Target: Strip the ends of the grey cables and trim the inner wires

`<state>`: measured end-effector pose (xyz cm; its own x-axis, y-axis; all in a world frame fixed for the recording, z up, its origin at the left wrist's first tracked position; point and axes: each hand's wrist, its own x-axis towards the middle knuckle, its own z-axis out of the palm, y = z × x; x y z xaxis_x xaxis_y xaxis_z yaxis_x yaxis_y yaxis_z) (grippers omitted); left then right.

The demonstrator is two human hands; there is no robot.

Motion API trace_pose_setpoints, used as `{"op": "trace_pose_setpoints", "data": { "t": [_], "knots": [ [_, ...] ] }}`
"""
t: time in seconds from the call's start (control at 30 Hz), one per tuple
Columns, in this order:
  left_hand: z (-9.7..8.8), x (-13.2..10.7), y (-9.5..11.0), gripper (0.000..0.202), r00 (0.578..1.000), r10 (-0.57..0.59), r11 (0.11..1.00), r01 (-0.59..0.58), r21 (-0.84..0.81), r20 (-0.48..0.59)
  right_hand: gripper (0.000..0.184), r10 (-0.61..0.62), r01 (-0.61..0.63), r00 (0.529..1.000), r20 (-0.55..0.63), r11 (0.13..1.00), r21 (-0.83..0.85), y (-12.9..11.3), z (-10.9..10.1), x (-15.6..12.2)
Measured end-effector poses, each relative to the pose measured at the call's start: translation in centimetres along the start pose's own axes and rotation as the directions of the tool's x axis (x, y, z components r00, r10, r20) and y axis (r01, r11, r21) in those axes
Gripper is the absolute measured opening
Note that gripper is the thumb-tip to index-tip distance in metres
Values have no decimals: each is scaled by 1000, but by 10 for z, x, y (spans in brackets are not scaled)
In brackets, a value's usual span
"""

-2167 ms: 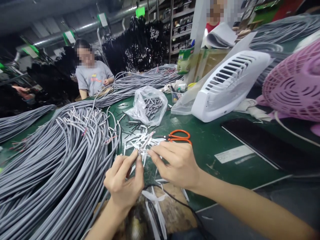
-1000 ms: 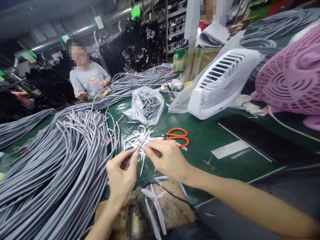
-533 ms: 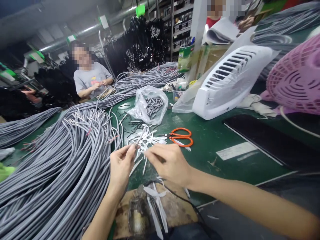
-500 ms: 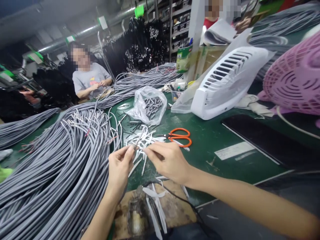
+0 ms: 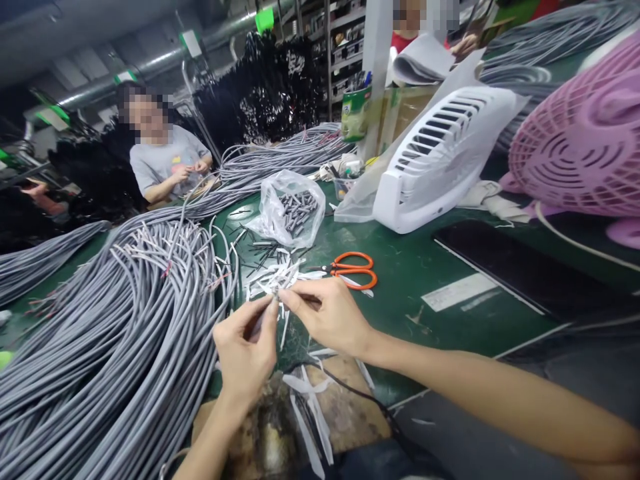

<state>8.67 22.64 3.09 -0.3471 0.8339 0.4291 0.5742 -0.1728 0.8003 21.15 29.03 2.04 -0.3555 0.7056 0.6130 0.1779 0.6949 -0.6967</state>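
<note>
My left hand [image 5: 245,350] pinches the end of a grey cable [image 5: 256,325] between thumb and forefinger. My right hand [image 5: 327,317] meets it fingertip to fingertip, pinched on the thin wire end [image 5: 281,291] that sticks out of that cable. Both hands hover over a scatter of white strips [image 5: 280,275] on the green table [image 5: 420,280]. A large heap of grey cables [image 5: 115,333] lies to the left of my hands.
Orange scissors [image 5: 353,269] lie just beyond my right hand. A clear bag of small dark tubes [image 5: 291,210] sits behind the strips. A white fan [image 5: 440,157] and a pink fan [image 5: 580,147] stand at right. A person in a grey shirt [image 5: 163,163] works across the table.
My hands have stayed together at the cable end, shifting only slightly; the view has swung a little. The person across the table keeps working with their hands.
</note>
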Motion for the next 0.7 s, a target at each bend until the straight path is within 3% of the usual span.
{"op": "trace_pose_setpoints", "data": {
  "t": [0.07,0.13,0.2,0.23,0.27,0.3,0.37,0.43,0.53,0.7],
  "knots": [
    [2,0,-3,16,995,95,992,-93,86,-20,36,-44,43,999,-31,999,-14,-2,1,-3],
    [5,5,-8,18,997,71,990,-67,124,-28,33,-202,199,977,-73,979,-53,-7,4,-10],
    [7,14,-16,18,998,-49,989,52,137,-28,33,-444,440,893,-78,896,-62,-15,8,-18],
    [8,19,-19,18,993,-117,985,119,125,-21,34,-565,563,823,-60,825,-44,-17,9,-21],
    [7,23,-21,19,985,-175,981,175,89,-2,36,-619,618,784,-42,786,-32,-19,9,-23],
    [6,25,-22,22,976,-215,976,214,28,20,36,-599,598,799,-44,801,-39,-18,9,-23],
    [4,26,-19,29,959,-272,951,281,-131,83,33,-437,431,899,1,887,-167,-13,6,-18],
    [1,23,-11,35,936,-319,898,349,-268,149,31,-305,283,952,-25,910,-302,-4,1,-9],
    [-2,16,-1,42,907,-356,838,416,-352,224,30,-216,184,975,-49,912,-367,5,-6,0],
    [-3,13,-1,43,909,-327,856,401,-327,260,30,-180,162,983,-25,932,-323,4,-5,0]
  ]
}}
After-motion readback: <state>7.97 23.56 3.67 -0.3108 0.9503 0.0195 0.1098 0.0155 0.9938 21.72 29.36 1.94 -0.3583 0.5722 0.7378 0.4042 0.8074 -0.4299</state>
